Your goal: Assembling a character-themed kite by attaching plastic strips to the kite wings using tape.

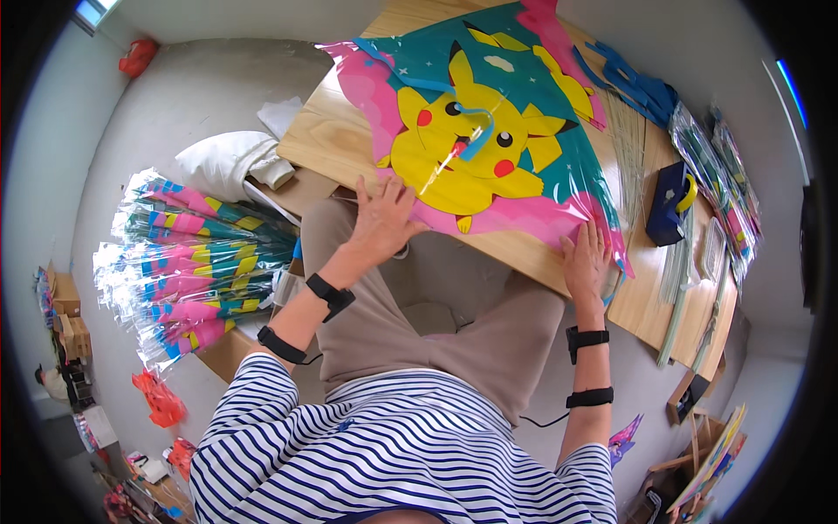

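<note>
A kite [515,185] lies spread on the wooden table, its glossy sheet teal and pink with a large yellow cartoon animal on it. A light-blue strip [478,131] curls over its printed face. On the near left edge of the kite rests my left hand [382,218], open, fingers spread and flat. My right hand [587,255] lies at the near right corner, fingers stretched out along the pink border, palm down. Neither hand grips the sheet. Part of the kite's far end runs out of view at the top.
Right of the kite are a dark-blue tape dispenser [668,210], thin rods [674,301], blue ribbons [627,83] and clear-wrapped kites [711,188]. At my left, wrapped kites [205,262] fan out from a cardboard box. A white sack [229,164] lies beside the table [314,135].
</note>
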Motion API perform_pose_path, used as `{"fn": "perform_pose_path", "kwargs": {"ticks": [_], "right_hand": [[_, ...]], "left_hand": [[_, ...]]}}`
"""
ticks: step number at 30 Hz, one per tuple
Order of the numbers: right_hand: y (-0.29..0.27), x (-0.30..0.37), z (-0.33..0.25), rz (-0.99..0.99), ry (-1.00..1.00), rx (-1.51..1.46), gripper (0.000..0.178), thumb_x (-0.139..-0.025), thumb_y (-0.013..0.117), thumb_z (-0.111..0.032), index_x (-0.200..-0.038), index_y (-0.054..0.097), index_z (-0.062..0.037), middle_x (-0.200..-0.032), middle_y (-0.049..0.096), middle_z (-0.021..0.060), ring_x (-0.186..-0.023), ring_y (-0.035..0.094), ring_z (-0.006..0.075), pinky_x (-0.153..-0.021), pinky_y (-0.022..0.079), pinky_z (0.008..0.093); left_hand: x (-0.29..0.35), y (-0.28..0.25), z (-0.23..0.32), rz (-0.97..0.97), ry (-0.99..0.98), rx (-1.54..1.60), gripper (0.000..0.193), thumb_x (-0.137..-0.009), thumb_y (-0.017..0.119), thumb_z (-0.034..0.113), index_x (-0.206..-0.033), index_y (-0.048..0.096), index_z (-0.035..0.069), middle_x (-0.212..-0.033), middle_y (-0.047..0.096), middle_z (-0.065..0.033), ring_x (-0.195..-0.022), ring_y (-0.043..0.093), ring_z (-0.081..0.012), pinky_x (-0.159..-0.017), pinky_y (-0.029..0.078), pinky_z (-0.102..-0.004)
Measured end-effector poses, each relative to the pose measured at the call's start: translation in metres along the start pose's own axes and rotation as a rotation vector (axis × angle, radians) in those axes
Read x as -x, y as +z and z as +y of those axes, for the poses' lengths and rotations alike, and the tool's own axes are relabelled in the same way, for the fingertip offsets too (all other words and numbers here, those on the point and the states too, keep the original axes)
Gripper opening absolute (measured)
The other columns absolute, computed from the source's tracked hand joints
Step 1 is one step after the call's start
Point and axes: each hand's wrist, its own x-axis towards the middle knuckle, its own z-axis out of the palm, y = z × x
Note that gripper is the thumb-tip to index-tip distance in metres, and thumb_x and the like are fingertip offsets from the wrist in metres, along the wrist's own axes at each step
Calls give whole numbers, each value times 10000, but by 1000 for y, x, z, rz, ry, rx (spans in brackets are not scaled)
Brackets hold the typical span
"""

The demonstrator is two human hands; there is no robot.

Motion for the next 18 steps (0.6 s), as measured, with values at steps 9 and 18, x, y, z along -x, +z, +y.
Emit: {"fn": "perform_pose_path", "kwargs": {"ticks": [9, 18], "right_hand": [[-6, -10, 42, 168, 40, -91, 439, -887, 644, -256, -1236, 574, 0, -1326, 538, 206, -1239, 477, 387, -1035, 387, 454], [-6, -15, 62, 157, 107, 7, 434, -817, 715, -220, -1180, 595, -16, -1209, 585, 206, -1137, 511, 402, -980, 410, 471]], "left_hand": [[-14, -16, -21, -109, -54, 86, 349, -842, 674, 264, -1107, 591, 53, -1217, 531, -101, -1233, 469, -300, -1071, 238, -648], [-19, -4, -35, 4, -98, 20, 456, -807, 703, 240, -1198, 546, 66, -1324, 503, -86, -1262, 465, -291, -1038, 284, -658]]}}
